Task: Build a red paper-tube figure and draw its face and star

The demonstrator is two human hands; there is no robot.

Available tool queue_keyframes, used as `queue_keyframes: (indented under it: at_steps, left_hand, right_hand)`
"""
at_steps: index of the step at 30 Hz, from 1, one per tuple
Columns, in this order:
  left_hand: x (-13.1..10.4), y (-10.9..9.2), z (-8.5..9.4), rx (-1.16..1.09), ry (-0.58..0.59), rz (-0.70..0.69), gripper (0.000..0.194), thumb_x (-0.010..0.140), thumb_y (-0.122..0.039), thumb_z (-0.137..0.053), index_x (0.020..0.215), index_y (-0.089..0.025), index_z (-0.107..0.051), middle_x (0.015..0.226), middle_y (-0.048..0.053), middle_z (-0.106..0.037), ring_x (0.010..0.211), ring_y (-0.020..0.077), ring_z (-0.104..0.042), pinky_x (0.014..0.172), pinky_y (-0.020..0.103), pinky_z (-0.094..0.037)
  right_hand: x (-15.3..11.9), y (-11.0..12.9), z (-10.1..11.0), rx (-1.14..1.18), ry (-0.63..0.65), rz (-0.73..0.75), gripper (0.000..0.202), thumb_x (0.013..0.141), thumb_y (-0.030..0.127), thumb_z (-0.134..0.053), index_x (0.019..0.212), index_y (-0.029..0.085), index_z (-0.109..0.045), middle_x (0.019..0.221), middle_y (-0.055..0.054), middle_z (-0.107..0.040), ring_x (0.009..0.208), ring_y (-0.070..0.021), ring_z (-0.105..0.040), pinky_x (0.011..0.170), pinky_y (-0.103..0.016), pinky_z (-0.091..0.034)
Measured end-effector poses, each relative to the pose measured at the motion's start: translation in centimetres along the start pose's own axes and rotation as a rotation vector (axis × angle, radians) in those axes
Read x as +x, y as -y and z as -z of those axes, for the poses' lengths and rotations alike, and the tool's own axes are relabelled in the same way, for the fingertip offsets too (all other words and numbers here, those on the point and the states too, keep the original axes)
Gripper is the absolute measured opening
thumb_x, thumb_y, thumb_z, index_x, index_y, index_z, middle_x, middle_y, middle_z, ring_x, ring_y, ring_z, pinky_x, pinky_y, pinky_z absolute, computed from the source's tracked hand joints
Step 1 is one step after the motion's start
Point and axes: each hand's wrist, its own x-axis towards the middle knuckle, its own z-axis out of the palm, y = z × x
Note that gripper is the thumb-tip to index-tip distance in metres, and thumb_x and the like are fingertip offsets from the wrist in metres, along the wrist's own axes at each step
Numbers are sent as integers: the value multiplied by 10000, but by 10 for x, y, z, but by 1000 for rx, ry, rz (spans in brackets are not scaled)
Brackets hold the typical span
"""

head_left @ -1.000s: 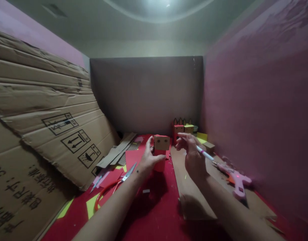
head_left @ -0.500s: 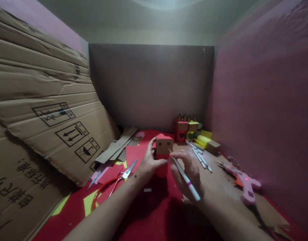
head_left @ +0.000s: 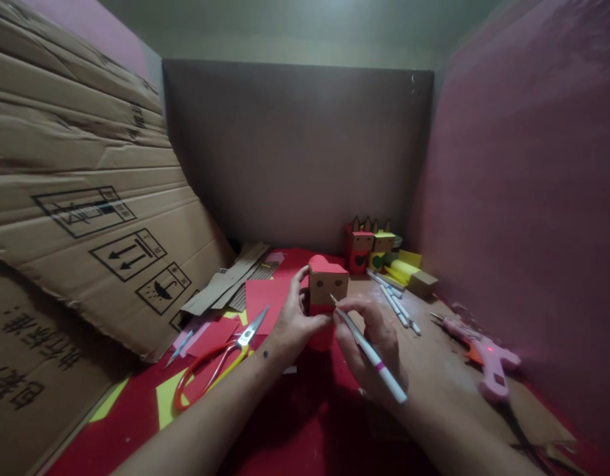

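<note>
My left hand point(head_left: 296, 316) is closed around the left side of a red paper box figure point(head_left: 329, 284), which has a brown cardboard face with two drawn eyes. In my right hand point(head_left: 372, 344) is a white marker pen point(head_left: 372, 357) with a purple band, gripped like a pencil. The pen's tip touches or nearly touches the lower middle of the face, below the eyes. My hands partly hide the figure's lower red body.
Open scissors point(head_left: 245, 337) lie left over coloured paper scraps. Two finished-looking figures, one red point(head_left: 359, 251) and one yellow point(head_left: 382, 250), stand behind. Several markers point(head_left: 397, 307) and a pink glue gun point(head_left: 491, 363) lie right. A large cardboard sheet point(head_left: 87, 145) leans left.
The pen tip has moved from the right edge of the face to its lower middle. The figure has turned slightly, and the camera view has shifted a little.
</note>
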Motion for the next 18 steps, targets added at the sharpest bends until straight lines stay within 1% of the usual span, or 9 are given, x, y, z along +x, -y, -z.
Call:
queue_keyframes:
  at_steps: [5,11,15,18]
  left_hand:
    - [0,0,1,16,-7,2,1027,573,-146,-807,1457,-218,-288,1052,72,-645,1008,268,-648,912,407,-488]
    - [1,2,3,15,-7,-15,1034,572,-179,-835,1455,-224,-300,1053,83,-640,1003,273,-642,897,401,-496]
    - [2,1,4,-4,-35,-13,1045,607,-176,-832,1482,-241,-265,1080,84,-649,1010,274,-656,900,410,-510]
    - [4,2,7,-2,-52,-48,993,641,-183,-831,1471,-260,-291,1093,77,-660,1012,265,-657,897,394,-513]
  right_hand:
    - [4,4,2,25,-2,5,220,868,87,-563,1022,244,-559,853,0,-621,754,-154,-652,683,-269,-542]
    - [6,9,2,67,-23,-47,178,883,92,-576,963,251,-581,822,20,-615,704,-128,-628,647,-246,-522]
    - [5,6,1,89,-78,-89,206,901,103,-593,1019,272,-592,837,35,-645,695,-115,-631,646,-235,-520]
    - [8,4,3,56,-110,-152,170,946,161,-570,1054,287,-608,825,37,-672,688,-125,-642,644,-254,-520]
